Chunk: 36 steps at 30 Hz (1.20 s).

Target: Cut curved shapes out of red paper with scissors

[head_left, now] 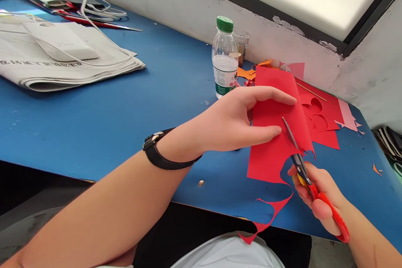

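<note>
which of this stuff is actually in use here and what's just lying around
In use: left hand, red paper, right hand, scissors.
Lying about: water bottle, newspaper, white device with cable, cut red sheets.

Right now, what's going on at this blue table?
A person is cutting a red paper sheet. The left hand pinches the sheet above the blue table, while the right hand works red-handled scissors, blades in the paper's edge. A curled cut strip hangs below. Red scraps, a water bottle and newspapers lie nearby.
</note>
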{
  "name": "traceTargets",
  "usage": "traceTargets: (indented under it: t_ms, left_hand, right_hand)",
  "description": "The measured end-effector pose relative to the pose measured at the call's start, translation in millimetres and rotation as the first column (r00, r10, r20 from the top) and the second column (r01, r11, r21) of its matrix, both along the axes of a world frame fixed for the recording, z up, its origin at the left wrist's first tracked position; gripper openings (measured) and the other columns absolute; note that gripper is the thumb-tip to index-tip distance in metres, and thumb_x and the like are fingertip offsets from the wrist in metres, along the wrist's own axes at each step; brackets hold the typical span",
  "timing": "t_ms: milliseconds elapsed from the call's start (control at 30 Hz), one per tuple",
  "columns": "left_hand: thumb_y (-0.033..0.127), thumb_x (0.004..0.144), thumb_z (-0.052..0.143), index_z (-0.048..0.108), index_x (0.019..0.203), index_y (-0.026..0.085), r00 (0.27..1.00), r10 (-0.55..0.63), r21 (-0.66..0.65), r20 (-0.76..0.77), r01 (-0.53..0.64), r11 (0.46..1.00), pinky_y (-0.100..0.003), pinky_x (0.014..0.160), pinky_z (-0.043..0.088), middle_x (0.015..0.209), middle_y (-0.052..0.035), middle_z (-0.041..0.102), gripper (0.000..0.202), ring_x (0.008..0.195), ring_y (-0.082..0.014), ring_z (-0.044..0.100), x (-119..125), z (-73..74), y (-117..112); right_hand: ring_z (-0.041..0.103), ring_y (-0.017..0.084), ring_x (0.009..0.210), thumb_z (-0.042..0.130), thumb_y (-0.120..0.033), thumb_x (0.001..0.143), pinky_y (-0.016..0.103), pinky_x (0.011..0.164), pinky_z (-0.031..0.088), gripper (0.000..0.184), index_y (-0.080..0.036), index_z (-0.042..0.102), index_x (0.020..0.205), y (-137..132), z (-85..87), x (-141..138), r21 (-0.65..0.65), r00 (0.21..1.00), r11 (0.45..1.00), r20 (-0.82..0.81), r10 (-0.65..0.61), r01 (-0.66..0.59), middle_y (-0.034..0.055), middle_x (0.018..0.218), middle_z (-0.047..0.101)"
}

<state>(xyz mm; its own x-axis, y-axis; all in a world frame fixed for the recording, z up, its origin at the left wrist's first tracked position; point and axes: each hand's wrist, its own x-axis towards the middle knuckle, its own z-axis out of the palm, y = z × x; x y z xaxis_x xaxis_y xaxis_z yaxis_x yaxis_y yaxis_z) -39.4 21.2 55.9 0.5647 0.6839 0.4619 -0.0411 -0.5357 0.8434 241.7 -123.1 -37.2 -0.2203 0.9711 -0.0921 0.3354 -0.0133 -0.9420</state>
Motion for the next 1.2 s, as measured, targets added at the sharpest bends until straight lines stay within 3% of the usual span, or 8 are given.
traceTargets:
  t_ms: [333, 667, 900, 1200]
  left_hand:
    - [0.009, 0.087, 0.077, 0.081, 0.132, 0.019, 1.0, -0.006, 0.086, -0.008, 0.006, 0.996, -0.031, 0.086, 0.071, 0.133, -0.0089, 0.086, 0.046, 0.119, -0.0264, 0.081, -1, -0.4, 1]
    - [0.01, 0.087, 0.077, 0.08, 0.133, 0.017, 1.0, -0.016, 0.057, 0.002, 0.016, 0.998, -0.028, 0.077, 0.07, 0.13, -0.0086, 0.086, 0.046, 0.112, -0.0238, 0.082, 0, -1.5, 2]
    - [0.01, 0.088, 0.077, 0.081, 0.131, 0.018, 1.0, -0.022, 0.06, 0.011, 0.021, 0.998, -0.03, 0.08, 0.07, 0.13, -0.0087, 0.086, 0.044, 0.114, -0.0251, 0.082, -1, -1.2, 2]
    - [0.013, 0.087, 0.08, 0.081, 0.131, 0.019, 1.0, -0.016, 0.006, 0.013, 0.016, 1.0, -0.03, 0.07, 0.068, 0.128, -0.0087, 0.086, 0.045, 0.105, -0.0241, 0.082, 0, -3.0, 1]
  right_hand:
    - [0.026, 0.012, 0.06, 0.07, -0.112, 0.066, 0.033, 0.055, 0.022, 0.102, -0.027, 0.075, 0.122, -4, 15.1, -9, -0.088, 0.997, 0.995, -0.064, -0.049, 0.043, -0.0061, 0.076, 0.048]
    - [0.023, 0.012, 0.06, 0.069, -0.112, 0.066, 0.032, 0.053, 0.021, 0.103, -0.028, 0.075, 0.124, -4, 15.0, -8, -0.102, 0.996, 0.995, -0.086, -0.022, 0.014, -0.007, 0.076, 0.047]
    - [0.023, 0.013, 0.06, 0.068, -0.111, 0.07, 0.033, 0.054, 0.02, 0.102, -0.025, 0.075, 0.123, -5, 18.2, -12, -0.075, 0.997, 0.997, -0.077, -0.027, 0.021, -0.0067, 0.076, 0.045]
    - [0.03, 0.014, 0.062, 0.076, -0.104, 0.074, 0.03, 0.05, 0.023, 0.093, -0.03, 0.075, 0.131, -2, 2.6, 4, -0.064, 0.99, 0.995, -0.126, 0.065, -0.074, -0.0051, 0.079, 0.047]
